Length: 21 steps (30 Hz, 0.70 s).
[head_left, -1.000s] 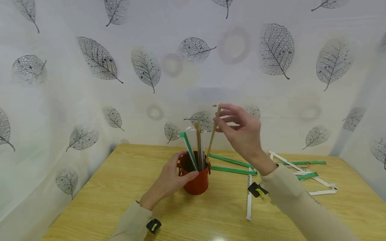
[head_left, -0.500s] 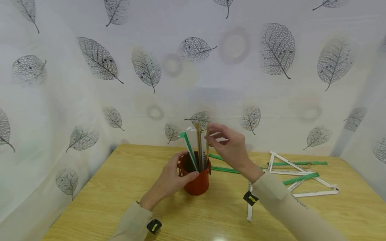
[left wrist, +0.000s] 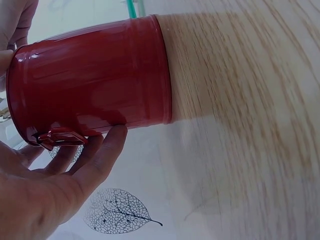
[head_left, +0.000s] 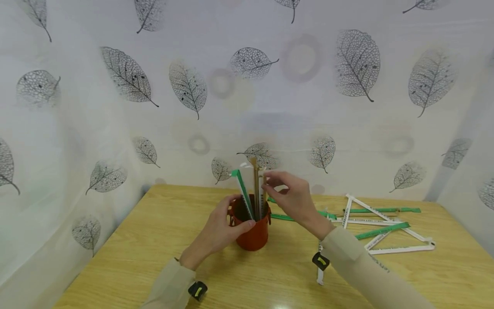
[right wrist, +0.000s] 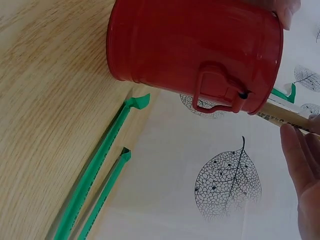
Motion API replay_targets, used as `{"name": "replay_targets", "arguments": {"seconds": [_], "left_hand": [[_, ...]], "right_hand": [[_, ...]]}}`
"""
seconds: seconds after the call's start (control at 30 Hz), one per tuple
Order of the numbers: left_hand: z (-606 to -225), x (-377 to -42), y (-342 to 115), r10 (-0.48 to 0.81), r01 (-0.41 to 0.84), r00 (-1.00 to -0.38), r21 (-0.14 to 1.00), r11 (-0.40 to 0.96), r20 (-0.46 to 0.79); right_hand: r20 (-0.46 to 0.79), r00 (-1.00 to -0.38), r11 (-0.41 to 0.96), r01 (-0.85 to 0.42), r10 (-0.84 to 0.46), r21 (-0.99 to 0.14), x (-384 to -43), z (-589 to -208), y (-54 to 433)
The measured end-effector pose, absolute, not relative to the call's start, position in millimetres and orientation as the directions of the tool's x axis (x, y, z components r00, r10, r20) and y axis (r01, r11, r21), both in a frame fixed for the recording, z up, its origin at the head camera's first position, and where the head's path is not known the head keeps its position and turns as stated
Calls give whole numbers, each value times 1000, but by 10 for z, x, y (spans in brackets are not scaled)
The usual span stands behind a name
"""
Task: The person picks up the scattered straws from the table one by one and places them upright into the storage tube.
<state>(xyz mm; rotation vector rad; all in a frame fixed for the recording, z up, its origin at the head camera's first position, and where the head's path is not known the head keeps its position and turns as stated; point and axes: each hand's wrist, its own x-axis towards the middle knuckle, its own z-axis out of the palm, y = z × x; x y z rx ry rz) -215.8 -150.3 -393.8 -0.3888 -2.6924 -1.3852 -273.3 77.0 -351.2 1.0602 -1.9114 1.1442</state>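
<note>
A small red metal bucket [head_left: 251, 238] with loop handles stands upright on the table, several paper strips upright inside it. My left hand [head_left: 220, 225] grips the bucket from its left side, thumb over the near rim. With thumb and fingers my right hand [head_left: 293, 195] pinches a brown paper strip [right wrist: 282, 116] whose lower end is inside the bucket at the right rim. Beside it in the bucket stand a green-and-white strip [head_left: 243, 193], leaning left, and another brown strip [head_left: 255, 184]. The bucket's bottom inside is hidden.
To the right on the wooden table [head_left: 154, 240] lie several loose strips, among them a green strip [head_left: 382, 231] and a white strip [head_left: 401, 249], some crossing. A leaf-patterned cloth [head_left: 247, 103] hangs behind the table.
My right hand has come down and left, lowering the brown strip from a tilt above the rim into the bucket. My left hand has kept its place on the bucket.
</note>
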Motion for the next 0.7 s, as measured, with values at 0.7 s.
{"name": "replay_targets", "arguments": {"seconds": [0.7], "left_hand": [[-3948,-2190,-1640,169,278,-961,769,575,221]], "right_hand": [[318,-861,735,-506,-397,-452,-2807,-3618,1659]]}}
